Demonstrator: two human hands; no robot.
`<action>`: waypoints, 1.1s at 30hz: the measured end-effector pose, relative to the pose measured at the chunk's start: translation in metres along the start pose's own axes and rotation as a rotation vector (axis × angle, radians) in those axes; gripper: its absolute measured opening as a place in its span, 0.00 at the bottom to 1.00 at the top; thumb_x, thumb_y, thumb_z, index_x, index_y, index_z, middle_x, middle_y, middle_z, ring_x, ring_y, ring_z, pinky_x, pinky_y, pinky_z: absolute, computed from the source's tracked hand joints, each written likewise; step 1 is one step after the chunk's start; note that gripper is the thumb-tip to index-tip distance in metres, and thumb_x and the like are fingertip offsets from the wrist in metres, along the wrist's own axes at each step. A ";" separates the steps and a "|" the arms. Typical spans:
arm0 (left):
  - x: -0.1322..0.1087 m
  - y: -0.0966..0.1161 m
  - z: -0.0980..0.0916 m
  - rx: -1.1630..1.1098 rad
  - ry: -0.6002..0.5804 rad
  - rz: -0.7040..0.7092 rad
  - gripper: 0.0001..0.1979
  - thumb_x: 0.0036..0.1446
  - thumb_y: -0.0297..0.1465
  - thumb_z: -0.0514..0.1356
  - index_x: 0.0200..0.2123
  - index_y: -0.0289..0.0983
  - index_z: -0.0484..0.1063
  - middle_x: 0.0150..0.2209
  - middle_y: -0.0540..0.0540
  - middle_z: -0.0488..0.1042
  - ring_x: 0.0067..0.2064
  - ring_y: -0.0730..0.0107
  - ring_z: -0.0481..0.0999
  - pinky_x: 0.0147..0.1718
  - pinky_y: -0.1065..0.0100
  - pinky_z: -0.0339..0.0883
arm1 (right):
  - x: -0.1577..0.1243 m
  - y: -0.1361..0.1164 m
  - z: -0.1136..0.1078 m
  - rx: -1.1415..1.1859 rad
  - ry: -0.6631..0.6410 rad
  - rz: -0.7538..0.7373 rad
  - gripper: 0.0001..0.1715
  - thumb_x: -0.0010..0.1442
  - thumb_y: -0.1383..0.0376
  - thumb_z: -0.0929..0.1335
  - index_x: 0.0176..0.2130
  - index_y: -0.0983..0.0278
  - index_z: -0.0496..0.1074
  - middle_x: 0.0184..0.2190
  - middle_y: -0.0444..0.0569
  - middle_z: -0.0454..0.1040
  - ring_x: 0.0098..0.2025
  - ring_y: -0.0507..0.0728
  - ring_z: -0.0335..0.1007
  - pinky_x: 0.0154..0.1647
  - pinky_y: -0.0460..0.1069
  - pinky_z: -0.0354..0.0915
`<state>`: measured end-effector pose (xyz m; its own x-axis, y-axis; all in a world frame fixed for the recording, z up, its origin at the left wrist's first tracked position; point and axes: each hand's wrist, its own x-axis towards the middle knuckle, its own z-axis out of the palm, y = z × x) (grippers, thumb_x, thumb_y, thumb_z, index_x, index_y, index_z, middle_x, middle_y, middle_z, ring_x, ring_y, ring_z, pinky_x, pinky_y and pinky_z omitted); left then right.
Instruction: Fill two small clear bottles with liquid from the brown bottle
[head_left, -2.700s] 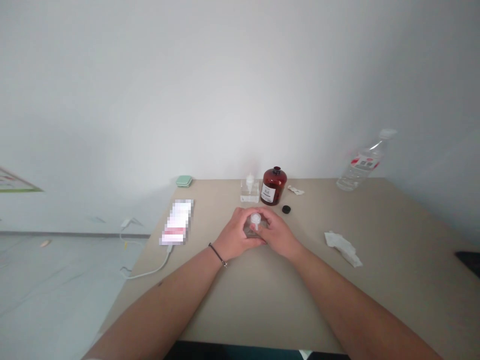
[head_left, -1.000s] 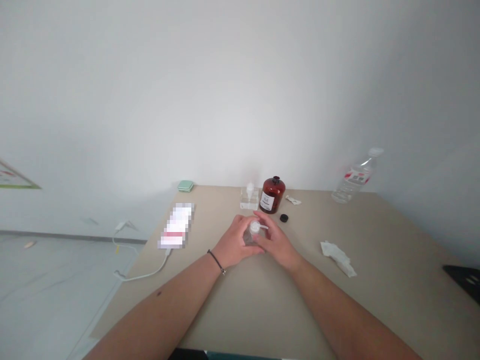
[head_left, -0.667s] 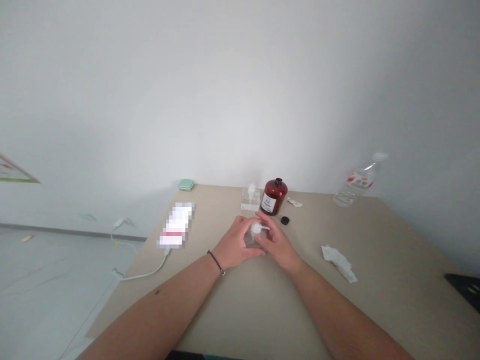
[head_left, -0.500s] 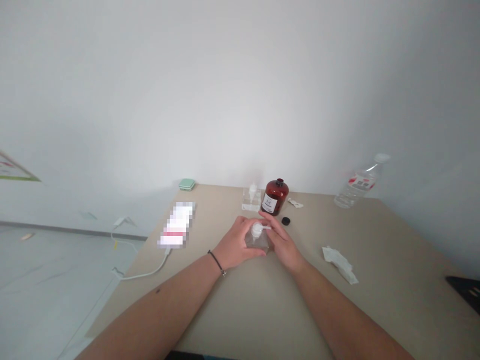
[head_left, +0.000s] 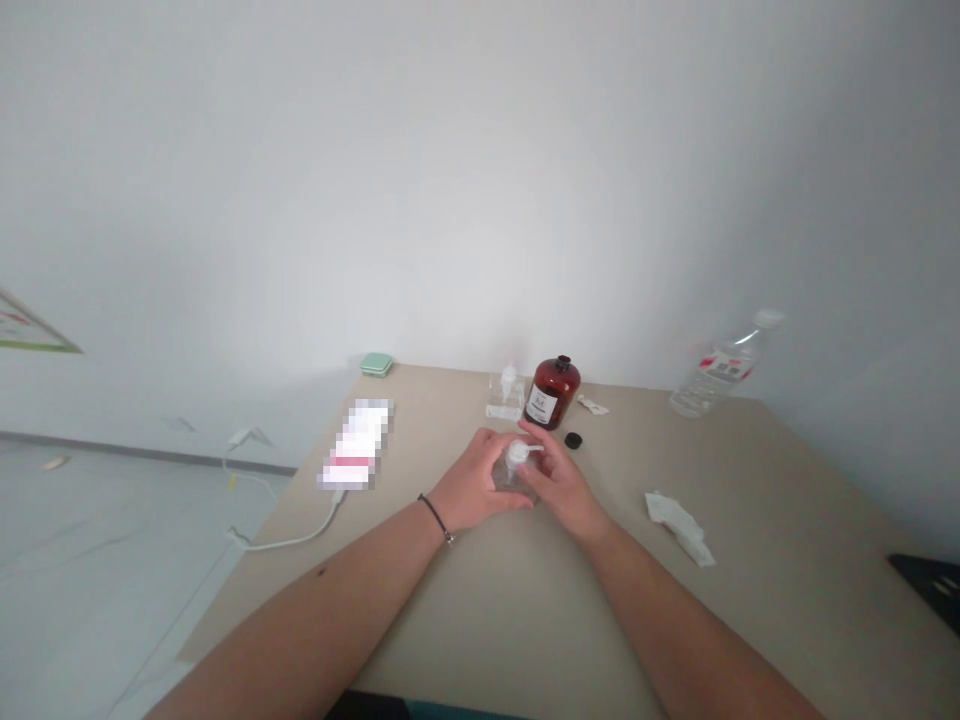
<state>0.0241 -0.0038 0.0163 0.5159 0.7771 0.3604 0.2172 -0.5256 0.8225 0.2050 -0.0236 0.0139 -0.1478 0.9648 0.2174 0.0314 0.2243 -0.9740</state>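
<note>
A clear square pump bottle (head_left: 507, 484) with a white pump head (head_left: 517, 454) stands upright between my two hands. My left hand (head_left: 472, 481) is wrapped round its left side, thumb in front and fingers behind. At the right, the thumb and fingers of my right hand (head_left: 561, 482) close round the pump head, whose spout points right. Just behind stands an open brown bottle (head_left: 553, 392) with a white label. Its neck has no cap on it, and a small black cap (head_left: 573, 440) lies to its right. A second clear pump bottle (head_left: 506, 398) stands to its left.
A lit phone (head_left: 357, 445) with a white charging cable (head_left: 300, 545) lies at the left. Beyond it sits a green case (head_left: 376, 364). Crumpled tissue (head_left: 679, 525) lies at the right, a clear water bottle (head_left: 718, 372) behind it. A wall borders the table's back (head_left: 630, 400).
My right thumb has moved from the bottle's side up to the pump head. My left hand keeps its hold. The view has shifted slightly.
</note>
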 end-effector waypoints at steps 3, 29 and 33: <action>0.000 -0.001 0.000 0.011 0.003 0.016 0.40 0.45 0.41 0.73 0.60 0.45 0.63 0.49 0.42 0.64 0.53 0.53 0.67 0.55 0.50 0.64 | 0.001 -0.001 0.000 -0.021 0.044 0.010 0.29 0.62 0.49 0.67 0.58 0.56 0.68 0.48 0.49 0.75 0.50 0.60 0.71 0.56 0.58 0.64; -0.001 -0.004 0.006 -0.083 0.064 -0.013 0.43 0.40 0.35 0.75 0.58 0.41 0.60 0.53 0.40 0.64 0.55 0.52 0.69 0.55 0.50 0.64 | 0.002 0.001 0.005 -0.158 0.070 -0.088 0.28 0.53 0.52 0.73 0.50 0.57 0.67 0.48 0.51 0.74 0.51 0.62 0.71 0.55 0.61 0.65; -0.002 -0.008 0.009 -0.134 0.075 -0.046 0.46 0.40 0.34 0.75 0.59 0.40 0.56 0.56 0.39 0.64 0.56 0.52 0.69 0.58 0.49 0.62 | 0.003 -0.011 0.010 -0.281 0.202 -0.088 0.18 0.51 0.55 0.73 0.40 0.58 0.70 0.47 0.51 0.74 0.52 0.63 0.70 0.58 0.63 0.61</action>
<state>0.0286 -0.0045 0.0047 0.4440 0.8253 0.3490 0.1239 -0.4422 0.8883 0.1944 -0.0252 0.0250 0.0356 0.9414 0.3354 0.3024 0.3097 -0.9015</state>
